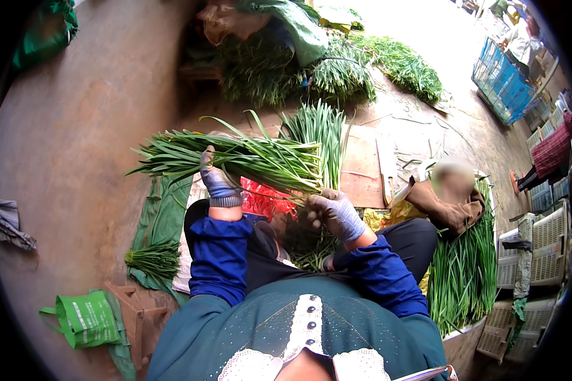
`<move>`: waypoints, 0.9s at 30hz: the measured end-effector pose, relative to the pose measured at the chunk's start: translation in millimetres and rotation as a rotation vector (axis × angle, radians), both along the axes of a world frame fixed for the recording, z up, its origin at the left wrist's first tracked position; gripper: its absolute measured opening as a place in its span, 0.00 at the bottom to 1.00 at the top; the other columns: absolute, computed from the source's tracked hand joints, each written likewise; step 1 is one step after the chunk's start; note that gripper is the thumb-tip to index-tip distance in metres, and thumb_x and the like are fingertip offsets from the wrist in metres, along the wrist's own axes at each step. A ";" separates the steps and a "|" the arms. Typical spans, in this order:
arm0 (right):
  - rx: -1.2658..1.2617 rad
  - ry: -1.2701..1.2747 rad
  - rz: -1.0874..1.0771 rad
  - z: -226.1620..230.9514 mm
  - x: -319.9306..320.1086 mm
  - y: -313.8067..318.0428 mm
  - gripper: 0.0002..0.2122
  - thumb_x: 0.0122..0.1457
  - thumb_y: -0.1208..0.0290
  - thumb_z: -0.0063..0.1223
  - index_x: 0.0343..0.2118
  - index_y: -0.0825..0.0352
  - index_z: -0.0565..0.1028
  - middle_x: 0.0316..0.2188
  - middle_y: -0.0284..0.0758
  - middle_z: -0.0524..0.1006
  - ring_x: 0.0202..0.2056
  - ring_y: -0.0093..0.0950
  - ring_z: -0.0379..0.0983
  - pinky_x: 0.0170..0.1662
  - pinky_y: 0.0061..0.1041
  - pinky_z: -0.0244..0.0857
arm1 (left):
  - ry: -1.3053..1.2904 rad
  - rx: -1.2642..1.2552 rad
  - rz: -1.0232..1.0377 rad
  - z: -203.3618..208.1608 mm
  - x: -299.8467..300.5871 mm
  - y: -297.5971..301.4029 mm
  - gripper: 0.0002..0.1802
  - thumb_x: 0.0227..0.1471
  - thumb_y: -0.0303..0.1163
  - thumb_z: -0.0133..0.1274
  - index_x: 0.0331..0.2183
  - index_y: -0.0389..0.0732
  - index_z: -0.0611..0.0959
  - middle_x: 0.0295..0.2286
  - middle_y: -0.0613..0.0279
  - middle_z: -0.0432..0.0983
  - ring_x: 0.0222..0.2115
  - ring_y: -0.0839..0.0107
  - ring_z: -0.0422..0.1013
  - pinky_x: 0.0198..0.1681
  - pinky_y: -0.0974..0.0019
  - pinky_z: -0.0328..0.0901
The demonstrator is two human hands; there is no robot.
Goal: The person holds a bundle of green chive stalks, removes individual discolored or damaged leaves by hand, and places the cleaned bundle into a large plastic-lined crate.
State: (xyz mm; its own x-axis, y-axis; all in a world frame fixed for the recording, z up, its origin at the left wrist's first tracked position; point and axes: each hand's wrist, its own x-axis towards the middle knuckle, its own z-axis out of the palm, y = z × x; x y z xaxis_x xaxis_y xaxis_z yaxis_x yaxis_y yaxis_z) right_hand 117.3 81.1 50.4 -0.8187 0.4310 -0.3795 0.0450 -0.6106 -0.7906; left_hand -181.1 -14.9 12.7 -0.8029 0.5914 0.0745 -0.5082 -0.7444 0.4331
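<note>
A bunch of long green garlic chives lies sideways across my left hand, whose gloved fingers grip it from below with the thumb up. The leaf tips fan out to the left and the stalk ends point right. My right hand, also gloved, is closed at those stalk ends, its fingertips pinched on a few stalks. Just beyond, a bundle of chives rests on a flat board. Red plastic strips lie below the held bunch, and loose leaves are between my legs.
Heaped chives stand ahead, partly under a green sheet. More chives lie at right beside a brown cloth. A small bunch, green bag and wooden stool are at left. Crates, a blue cart and people stand far right.
</note>
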 end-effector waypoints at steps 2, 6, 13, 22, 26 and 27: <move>0.045 -0.003 0.036 7.6 13.6 5.5 0.08 0.58 0.66 0.53 0.29 0.65 0.74 0.24 0.28 0.72 0.22 0.18 0.69 0.20 0.18 0.64 | 0.022 0.043 0.007 -6.5 -7.5 -9.0 0.21 0.52 0.40 0.50 0.44 0.37 0.78 0.41 0.55 0.77 0.41 0.60 0.73 0.49 0.55 0.69; 0.147 -0.088 0.075 -13.9 50.6 30.2 0.08 0.57 0.65 0.54 0.29 0.65 0.74 0.22 0.29 0.73 0.19 0.17 0.67 0.19 0.18 0.61 | 0.043 0.018 0.031 14.6 -2.8 -13.8 0.26 0.52 0.43 0.50 0.47 0.34 0.76 0.43 0.51 0.76 0.44 0.55 0.72 0.51 0.51 0.67; 1.028 -0.381 0.578 -47.8 46.2 0.8 0.24 0.52 0.65 0.59 0.52 0.69 0.72 0.36 0.48 0.80 0.39 0.38 0.79 0.43 0.31 0.71 | -0.052 0.000 0.025 18.7 -0.8 -14.4 0.23 0.54 0.43 0.50 0.44 0.34 0.77 0.40 0.51 0.77 0.41 0.55 0.74 0.48 0.50 0.68; -0.029 0.032 0.039 -49.4 -18.9 1.6 0.26 0.56 0.69 0.58 0.57 0.66 0.65 0.37 0.34 0.78 0.26 0.23 0.73 0.22 0.17 0.63 | -0.061 0.109 -0.051 -0.2 -3.7 -2.3 0.18 0.53 0.38 0.50 0.43 0.38 0.78 0.41 0.54 0.77 0.42 0.57 0.73 0.50 0.52 0.68; 0.370 0.149 0.186 -69.2 -20.3 -6.3 0.12 0.54 0.75 0.56 0.42 0.64 0.76 0.31 0.33 0.77 0.25 0.23 0.72 0.24 0.23 0.64 | -0.100 0.085 -0.060 5.9 3.0 -2.2 0.18 0.54 0.37 0.48 0.44 0.38 0.77 0.42 0.54 0.76 0.43 0.57 0.73 0.50 0.52 0.67; 0.679 0.186 0.239 -70.8 -23.2 -10.8 0.10 0.53 0.75 0.56 0.40 0.64 0.78 0.31 0.34 0.77 0.26 0.25 0.74 0.25 0.25 0.66 | -0.092 0.100 -0.081 3.1 1.8 -2.1 0.18 0.54 0.37 0.48 0.44 0.38 0.77 0.43 0.54 0.76 0.43 0.57 0.73 0.51 0.52 0.67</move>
State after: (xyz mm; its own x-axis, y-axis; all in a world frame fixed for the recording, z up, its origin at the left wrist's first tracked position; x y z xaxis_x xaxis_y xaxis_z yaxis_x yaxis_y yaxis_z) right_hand 94.1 70.3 -20.3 -0.9444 0.3231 0.0611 -0.0562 0.0246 -0.9981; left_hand -179.3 -16.9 15.8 -0.7589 0.6480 0.0650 -0.6025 -0.7364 0.3077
